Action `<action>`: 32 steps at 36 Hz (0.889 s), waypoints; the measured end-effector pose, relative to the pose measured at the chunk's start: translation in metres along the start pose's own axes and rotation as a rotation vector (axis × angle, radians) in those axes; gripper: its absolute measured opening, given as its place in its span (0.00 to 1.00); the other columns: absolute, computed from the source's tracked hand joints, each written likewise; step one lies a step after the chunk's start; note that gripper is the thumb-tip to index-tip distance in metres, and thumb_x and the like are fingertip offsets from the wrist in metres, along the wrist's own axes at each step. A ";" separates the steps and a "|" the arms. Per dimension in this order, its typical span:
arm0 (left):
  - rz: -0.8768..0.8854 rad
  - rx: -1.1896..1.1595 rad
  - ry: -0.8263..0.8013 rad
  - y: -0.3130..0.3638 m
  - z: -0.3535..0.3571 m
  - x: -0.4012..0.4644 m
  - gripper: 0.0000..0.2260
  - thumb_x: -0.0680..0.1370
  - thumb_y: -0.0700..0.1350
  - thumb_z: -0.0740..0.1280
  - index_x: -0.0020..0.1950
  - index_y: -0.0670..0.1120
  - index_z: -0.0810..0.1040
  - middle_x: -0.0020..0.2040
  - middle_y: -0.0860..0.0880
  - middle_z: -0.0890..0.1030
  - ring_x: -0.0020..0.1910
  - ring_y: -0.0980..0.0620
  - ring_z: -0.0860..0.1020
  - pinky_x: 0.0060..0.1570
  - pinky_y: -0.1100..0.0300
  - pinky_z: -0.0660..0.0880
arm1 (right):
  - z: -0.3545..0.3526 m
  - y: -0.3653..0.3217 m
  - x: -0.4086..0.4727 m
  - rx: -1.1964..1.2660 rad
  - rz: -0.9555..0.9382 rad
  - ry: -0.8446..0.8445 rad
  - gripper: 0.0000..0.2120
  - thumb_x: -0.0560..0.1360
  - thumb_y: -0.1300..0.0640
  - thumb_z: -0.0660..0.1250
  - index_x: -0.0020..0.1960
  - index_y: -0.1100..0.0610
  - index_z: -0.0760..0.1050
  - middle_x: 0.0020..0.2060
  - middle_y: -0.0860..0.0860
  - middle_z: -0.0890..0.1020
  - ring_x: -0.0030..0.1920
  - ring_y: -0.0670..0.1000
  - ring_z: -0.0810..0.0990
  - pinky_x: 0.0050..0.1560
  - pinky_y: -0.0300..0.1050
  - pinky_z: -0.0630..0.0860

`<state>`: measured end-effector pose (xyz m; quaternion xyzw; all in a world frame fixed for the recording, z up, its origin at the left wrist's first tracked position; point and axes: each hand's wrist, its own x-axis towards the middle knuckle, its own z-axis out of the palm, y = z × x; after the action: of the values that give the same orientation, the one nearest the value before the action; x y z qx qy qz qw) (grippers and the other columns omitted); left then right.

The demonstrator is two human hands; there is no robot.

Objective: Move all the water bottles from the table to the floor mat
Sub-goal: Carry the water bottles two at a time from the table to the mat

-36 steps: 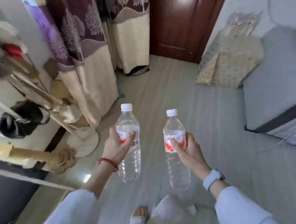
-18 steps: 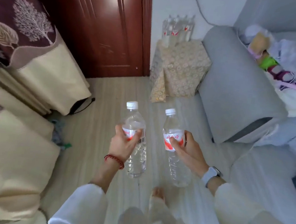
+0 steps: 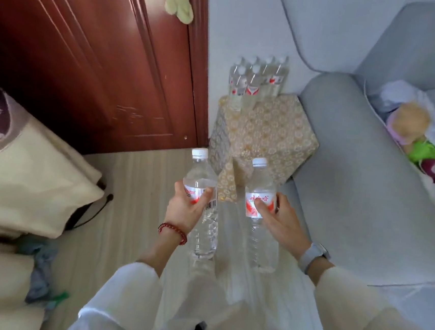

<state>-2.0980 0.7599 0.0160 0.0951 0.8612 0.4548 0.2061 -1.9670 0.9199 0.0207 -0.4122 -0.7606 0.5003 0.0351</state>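
My left hand grips a clear water bottle with a white cap and a red label, held upright at chest height. My right hand holds a second, matching bottle upright beside it, a hand's width apart. Ahead, several more such bottles stand in a cluster at the back of a small table covered in a gold floral cloth, against the white wall. No floor mat shows in this view.
A dark red wooden door stands to the left of the table. A grey sofa with toys and clothes fills the right. Cream and purple curtains bulge in from the left. Pale wood floor runs between them.
The view has swung right and moved closer to the covered table and sofa. Both hands keep the two bottles upright in front of me.
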 end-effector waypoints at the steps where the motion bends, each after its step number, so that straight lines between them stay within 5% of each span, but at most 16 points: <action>1: 0.003 0.006 -0.005 0.010 0.003 0.023 0.20 0.73 0.56 0.66 0.50 0.42 0.64 0.34 0.51 0.74 0.34 0.50 0.75 0.38 0.56 0.71 | -0.002 -0.009 0.021 0.018 0.005 0.014 0.19 0.71 0.44 0.67 0.49 0.60 0.70 0.39 0.54 0.78 0.42 0.56 0.79 0.46 0.52 0.74; 8: 0.009 0.045 -0.067 0.083 0.052 0.158 0.21 0.71 0.57 0.67 0.48 0.42 0.64 0.37 0.46 0.76 0.38 0.43 0.76 0.38 0.56 0.70 | -0.035 -0.053 0.157 0.087 0.057 0.050 0.15 0.72 0.47 0.68 0.51 0.56 0.71 0.41 0.50 0.79 0.42 0.52 0.79 0.45 0.48 0.76; 12: -0.002 0.043 -0.121 0.120 0.103 0.224 0.21 0.71 0.56 0.68 0.54 0.43 0.66 0.39 0.49 0.76 0.35 0.52 0.74 0.31 0.64 0.66 | -0.065 -0.050 0.241 0.056 0.073 0.054 0.16 0.71 0.48 0.68 0.52 0.56 0.69 0.39 0.47 0.78 0.39 0.49 0.78 0.40 0.43 0.73; 15: -0.027 -0.003 -0.134 0.143 0.147 0.274 0.27 0.70 0.55 0.70 0.62 0.45 0.66 0.44 0.50 0.77 0.41 0.53 0.75 0.40 0.62 0.69 | -0.087 -0.042 0.308 0.043 0.078 0.019 0.19 0.71 0.49 0.68 0.56 0.55 0.66 0.40 0.44 0.77 0.39 0.44 0.77 0.38 0.38 0.72; 20: -0.088 0.025 -0.126 0.170 0.221 0.351 0.29 0.68 0.55 0.72 0.62 0.47 0.65 0.41 0.51 0.76 0.41 0.50 0.76 0.40 0.59 0.70 | -0.119 -0.025 0.420 0.085 0.086 -0.086 0.28 0.67 0.49 0.72 0.61 0.51 0.61 0.47 0.45 0.77 0.48 0.49 0.79 0.52 0.48 0.77; 24: -0.112 -0.015 -0.100 0.188 0.273 0.404 0.29 0.66 0.51 0.75 0.60 0.46 0.65 0.41 0.51 0.76 0.38 0.55 0.75 0.39 0.60 0.73 | -0.132 -0.009 0.498 0.090 0.079 -0.067 0.35 0.65 0.51 0.76 0.64 0.53 0.59 0.57 0.50 0.73 0.55 0.50 0.75 0.55 0.44 0.73; 30: -0.110 0.006 -0.132 0.181 0.329 0.469 0.32 0.66 0.43 0.75 0.66 0.46 0.63 0.58 0.49 0.73 0.58 0.49 0.72 0.56 0.52 0.75 | -0.136 0.009 0.585 0.016 0.057 -0.109 0.34 0.67 0.55 0.74 0.65 0.54 0.57 0.55 0.48 0.71 0.54 0.49 0.73 0.47 0.37 0.71; 32: -0.082 0.056 -0.138 0.179 0.343 0.489 0.33 0.67 0.41 0.75 0.67 0.44 0.64 0.64 0.45 0.70 0.60 0.50 0.69 0.54 0.68 0.71 | -0.133 0.015 0.607 0.013 0.037 -0.116 0.34 0.68 0.57 0.73 0.65 0.55 0.57 0.56 0.49 0.72 0.55 0.50 0.73 0.44 0.31 0.69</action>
<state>-2.3893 1.2884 -0.1396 0.0969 0.8605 0.4140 0.2806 -2.2951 1.4212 -0.1430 -0.3962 -0.7503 0.5290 -0.0154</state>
